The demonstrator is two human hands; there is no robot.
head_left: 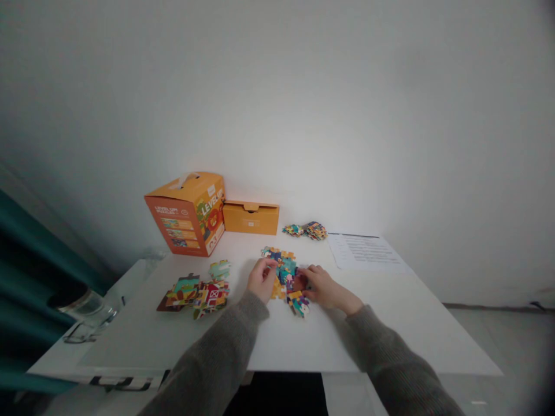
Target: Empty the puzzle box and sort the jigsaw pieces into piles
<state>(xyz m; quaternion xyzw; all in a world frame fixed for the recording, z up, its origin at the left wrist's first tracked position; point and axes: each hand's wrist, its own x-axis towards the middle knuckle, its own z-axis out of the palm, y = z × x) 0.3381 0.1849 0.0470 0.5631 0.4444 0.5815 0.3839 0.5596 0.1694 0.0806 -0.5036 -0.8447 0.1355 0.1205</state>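
Note:
A partly joined jigsaw puzzle point(286, 264) in teal, purple and orange lies on the white table between my hands. My left hand point(262, 279) is at its left side, fingers curled together by the edge. Whether anything is in those fingers is hidden. On the other side, my right hand point(321, 286) has thumb and fingers closed around a dark purplish puzzle piece point(299, 282) at the puzzle's right edge. Just below, a small cluster of loose pieces point(299, 306) touches or nearly touches the puzzle.
To the left lie puzzle pieces with a red barn point(212, 294). Behind them stand an orange puzzle box point(184, 219) and an orange tray box point(251, 221). Piles of pieces point(315, 230) and a printed sheet point(368, 252) are at the back. A glass jar point(89, 309) is far left.

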